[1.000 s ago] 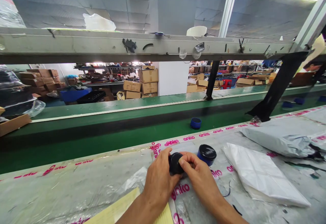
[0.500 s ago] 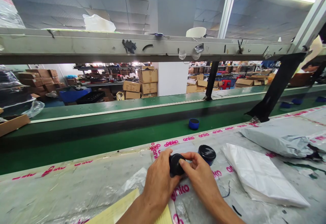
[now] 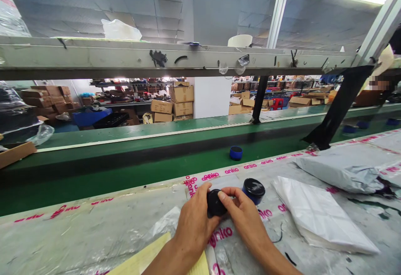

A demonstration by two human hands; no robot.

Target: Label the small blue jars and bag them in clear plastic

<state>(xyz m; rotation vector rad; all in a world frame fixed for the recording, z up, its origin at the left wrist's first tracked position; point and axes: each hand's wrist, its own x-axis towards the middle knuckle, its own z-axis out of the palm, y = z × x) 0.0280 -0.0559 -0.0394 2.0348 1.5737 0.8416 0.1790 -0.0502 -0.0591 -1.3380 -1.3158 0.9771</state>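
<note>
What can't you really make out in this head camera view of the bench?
In the head view:
Underside of the black round cap: hidden by the left hand and right hand.
Inside of the blue jar: hidden by its black lid.
Labels on the distant cardboard boxes: too small.
Person at the far right: blurred, partly cut off by the edge.
</note>
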